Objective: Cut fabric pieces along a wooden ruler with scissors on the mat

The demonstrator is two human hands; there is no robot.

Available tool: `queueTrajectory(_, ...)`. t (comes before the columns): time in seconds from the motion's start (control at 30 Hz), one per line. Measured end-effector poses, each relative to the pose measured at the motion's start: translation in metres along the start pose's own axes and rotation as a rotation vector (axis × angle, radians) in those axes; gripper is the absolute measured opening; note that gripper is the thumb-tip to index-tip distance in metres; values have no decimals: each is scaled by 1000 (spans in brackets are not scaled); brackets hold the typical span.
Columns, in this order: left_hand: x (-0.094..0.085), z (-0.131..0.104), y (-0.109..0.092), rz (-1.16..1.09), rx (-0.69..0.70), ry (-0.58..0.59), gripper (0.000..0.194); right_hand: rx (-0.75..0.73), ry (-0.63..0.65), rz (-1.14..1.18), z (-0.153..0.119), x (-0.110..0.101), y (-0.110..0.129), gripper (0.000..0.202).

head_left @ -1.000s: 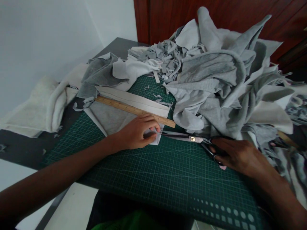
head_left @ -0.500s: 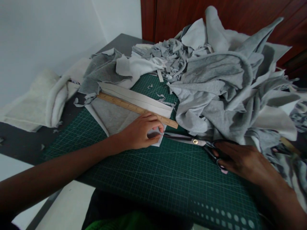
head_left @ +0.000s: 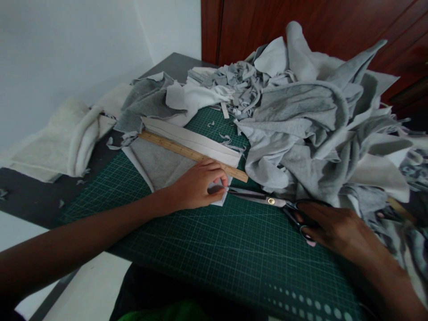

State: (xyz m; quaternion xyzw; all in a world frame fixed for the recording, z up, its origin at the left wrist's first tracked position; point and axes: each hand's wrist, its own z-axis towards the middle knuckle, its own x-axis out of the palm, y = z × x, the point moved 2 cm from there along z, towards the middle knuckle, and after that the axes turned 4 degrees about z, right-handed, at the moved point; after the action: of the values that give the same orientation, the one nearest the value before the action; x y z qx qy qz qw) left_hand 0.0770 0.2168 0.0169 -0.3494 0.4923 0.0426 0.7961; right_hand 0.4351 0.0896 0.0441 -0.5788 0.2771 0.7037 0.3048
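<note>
My left hand (head_left: 200,185) is closed in a pinch at the right end of a folded piece of light grey fabric (head_left: 160,165). Along the fabric's far edge lies a wooden ruler (head_left: 174,146), close by the hand's knuckles. Beyond the ruler is a pale fabric strip (head_left: 197,141) with a line along it. My right hand (head_left: 334,225) grips the black handles of large scissors (head_left: 256,196). Their blades point left, and the tips reach the fabric's edge beside my left fingertips. Exactly what the tips touch is too small to tell.
A green cutting mat (head_left: 214,249) with a printed grid lies under the work. A tall heap of grey fabric (head_left: 301,129) fills the right side. Small grey scraps (head_left: 240,84) are piled at the back, and cream fabric (head_left: 50,142) lies at the left.
The view has shifted slightly, so the scene sits a little lower. Both hands, the scissors, ruler and fabric keep nearly the same places relative to each other.
</note>
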Motion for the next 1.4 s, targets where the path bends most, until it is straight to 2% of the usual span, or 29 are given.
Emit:
queueTrajectory(0.53,-4,0,-1,-40,16,10,7,-27,53,38,-4,5,-3,21)
queueTrajectory(0.73,-9,0,2,-66,33,63,6,-9,4,66,-1,4,1,26)
queueTrajectory(1.03,-9,1,3,-59,47,69,7,-31,30,28,-3,5,-2,27)
queueTrajectory(1.27,-9,1,1,-42,40,58,7,11,78,108,-10,7,-8,30)
queueTrajectory(1.4,-10,1,0,-49,53,53,8,2,33,123,-3,4,-5,29)
